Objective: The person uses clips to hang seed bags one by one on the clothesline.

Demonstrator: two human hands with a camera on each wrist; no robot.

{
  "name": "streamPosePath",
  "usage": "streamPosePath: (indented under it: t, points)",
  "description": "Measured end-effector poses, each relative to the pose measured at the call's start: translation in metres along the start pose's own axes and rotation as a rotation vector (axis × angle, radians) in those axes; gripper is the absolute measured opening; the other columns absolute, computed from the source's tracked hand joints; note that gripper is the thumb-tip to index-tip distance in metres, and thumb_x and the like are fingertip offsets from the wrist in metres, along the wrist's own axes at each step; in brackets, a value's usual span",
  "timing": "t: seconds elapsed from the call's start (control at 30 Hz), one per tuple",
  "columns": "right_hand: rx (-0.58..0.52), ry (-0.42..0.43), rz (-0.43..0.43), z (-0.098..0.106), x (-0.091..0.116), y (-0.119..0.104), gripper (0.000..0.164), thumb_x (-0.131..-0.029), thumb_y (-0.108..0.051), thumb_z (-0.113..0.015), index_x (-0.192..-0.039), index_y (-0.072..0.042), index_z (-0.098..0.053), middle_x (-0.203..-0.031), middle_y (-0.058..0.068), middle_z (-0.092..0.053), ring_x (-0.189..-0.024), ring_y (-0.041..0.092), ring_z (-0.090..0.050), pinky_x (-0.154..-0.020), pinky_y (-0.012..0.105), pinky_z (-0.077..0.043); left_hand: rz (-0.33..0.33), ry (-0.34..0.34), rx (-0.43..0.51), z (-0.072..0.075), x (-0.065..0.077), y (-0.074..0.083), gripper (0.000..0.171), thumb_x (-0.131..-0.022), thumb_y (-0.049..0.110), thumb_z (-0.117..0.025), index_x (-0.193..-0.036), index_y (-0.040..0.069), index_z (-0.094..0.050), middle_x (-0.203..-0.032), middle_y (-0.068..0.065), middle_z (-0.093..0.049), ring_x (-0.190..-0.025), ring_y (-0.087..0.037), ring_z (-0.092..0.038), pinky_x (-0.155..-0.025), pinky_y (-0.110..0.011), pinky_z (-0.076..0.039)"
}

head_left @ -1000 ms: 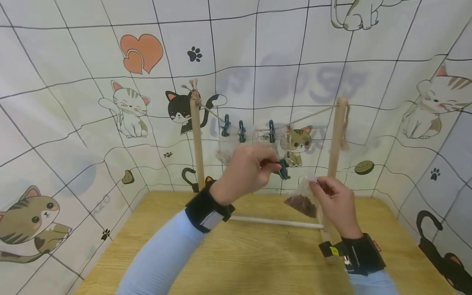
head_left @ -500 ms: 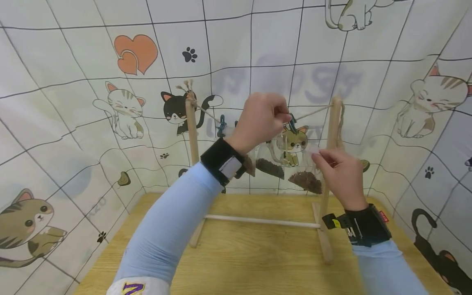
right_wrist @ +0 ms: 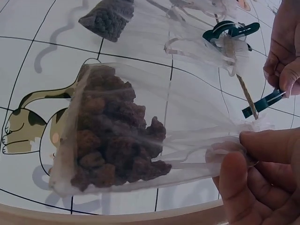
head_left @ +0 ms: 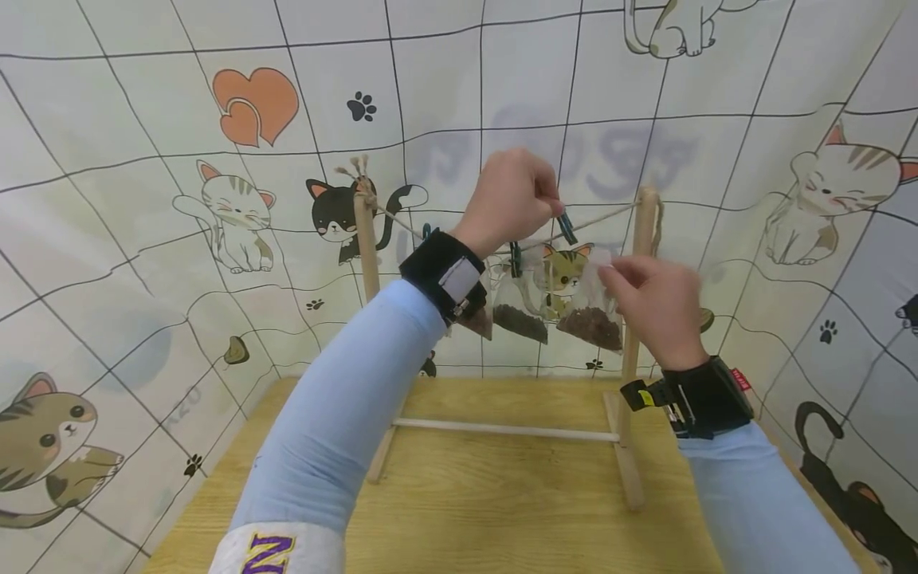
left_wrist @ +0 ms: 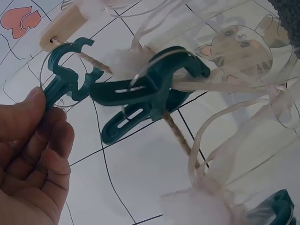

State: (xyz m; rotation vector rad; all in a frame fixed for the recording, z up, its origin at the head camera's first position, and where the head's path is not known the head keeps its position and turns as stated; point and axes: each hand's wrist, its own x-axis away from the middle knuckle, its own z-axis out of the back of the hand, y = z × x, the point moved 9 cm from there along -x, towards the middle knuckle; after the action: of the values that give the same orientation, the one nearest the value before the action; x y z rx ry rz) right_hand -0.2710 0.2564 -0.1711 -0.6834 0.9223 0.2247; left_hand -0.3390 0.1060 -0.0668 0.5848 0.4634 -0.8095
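My left hand (head_left: 512, 195) pinches the handles of a green plastic clip (left_wrist: 61, 77) between thumb and fingers. The clip's mouth is at the twine line (left_wrist: 180, 138); whether it is around the twine or in front of it I cannot tell. My right hand (head_left: 656, 307) pinches the gathered neck of a sheer drawstring bag (right_wrist: 117, 136) holding reddish-brown stones, just below the line. To its left hangs another sheer bag of dark grains (head_left: 519, 321), under a second green clip (head_left: 515, 259) on the line. My left forearm hides much of the line's left part.
The twine is tied between two wooden posts (head_left: 641, 271). A pale crossbar (head_left: 502, 430) joins them low down, above the wooden tabletop (head_left: 495, 510). A cat-printed sheet (head_left: 445, 72) hangs behind. Another bag (head_left: 479, 320) is partly hidden by my left wrist.
My left hand has risen with the clip from below the line to the twine. My right hand has lifted the bag of reddish-brown stones upward, closer to the line.
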Motion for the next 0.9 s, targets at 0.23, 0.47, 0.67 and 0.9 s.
streamPosePath:
  t: [0.23, 0.47, 0.67, 0.9]
  points:
    - [0.003, 0.032, 0.006, -0.002, -0.011, -0.003, 0.014, -0.095, -0.006, -0.072, -0.1, 0.006, -0.078, -0.079, 0.023, -0.075, -0.053, -0.026, -0.041, -0.054, 0.005, -0.036, 0.089, -0.077, 0.029, -0.011, -0.003, -0.01, 0.014, -0.093, 0.009, -0.076, -0.08, 0.006, -0.079, -0.076, -0.001, -0.071, -0.071, -0.015, -0.058, -0.065, -0.023, -0.045]
    - [-0.058, 0.071, -0.039, -0.004, -0.02, -0.004, 0.013, -0.095, -0.006, -0.073, -0.096, 0.006, -0.077, -0.082, 0.024, -0.075, -0.056, -0.024, -0.047, -0.057, 0.004, -0.039, 0.098, -0.102, 0.073, -0.017, -0.004, -0.012, 0.013, -0.092, 0.008, -0.077, -0.079, 0.007, -0.079, -0.079, -0.002, -0.073, -0.074, -0.015, -0.061, -0.066, -0.024, -0.046]
    - [-0.157, 0.061, -0.066, -0.007, -0.025, -0.005, 0.013, -0.094, -0.003, -0.074, -0.098, 0.009, -0.076, -0.086, 0.027, -0.075, -0.058, -0.019, -0.056, -0.058, 0.005, -0.047, 0.099, -0.124, 0.077, -0.024, -0.003, -0.012, 0.014, -0.093, 0.01, -0.077, -0.08, 0.007, -0.079, -0.08, -0.003, -0.074, -0.075, -0.015, -0.061, -0.064, -0.024, -0.046]
    - [-0.22, -0.018, -0.138, -0.012, -0.026, 0.002, 0.019, -0.097, -0.009, -0.072, -0.105, 0.008, -0.075, -0.093, 0.028, -0.075, -0.059, -0.011, -0.063, -0.063, 0.007, -0.051, 0.083, -0.149, 0.112, -0.029, -0.004, -0.012, 0.01, -0.093, 0.012, -0.078, -0.083, 0.007, -0.079, -0.082, -0.002, -0.074, -0.074, -0.014, -0.064, -0.065, -0.024, -0.049]
